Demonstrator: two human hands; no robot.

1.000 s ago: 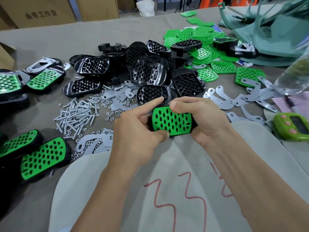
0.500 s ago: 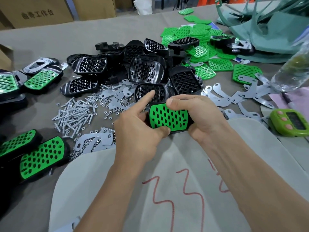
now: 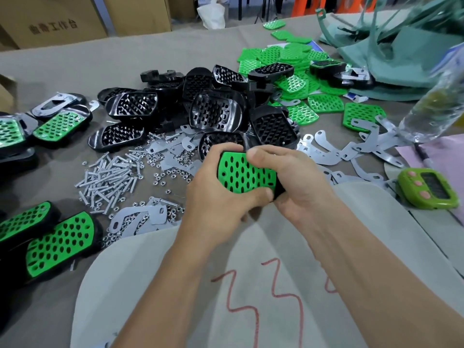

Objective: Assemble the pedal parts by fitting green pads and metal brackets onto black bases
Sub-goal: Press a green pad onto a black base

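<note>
A: Pedal, where?
B: Pedal (image 3: 247,177) is mid-frame, held up over the pale sheet (image 3: 251,310). Green pad (image 3: 236,169) faces up on its black base (image 3: 279,190).
A: Grips?
B: L hand (image 3: 216,197) wraps the left end, fingers curled over the far edge, thumb along the near edge. R hand (image 3: 296,179) clamps the right end, thumb pressing on top of the pad, fingers tucked under & out of sight.
A: Stock?
B: Bases (image 3: 216,114) are heaped just behind the hands. Loose pads (image 3: 296,81) lie behind & right of the heap. Brackets (image 3: 326,151) are spread to the right, some just beside the R hand. Screws (image 3: 110,177) & nuts (image 3: 173,173) are scattered left of the L hand.
A: Done ones?
B: Done pedals (image 3: 60,243) lie at the left edge, pads up.
A: Else?
B: Green timer (image 3: 426,189) near right. Clear bottle (image 3: 431,101) beyond it, blurred.
</note>
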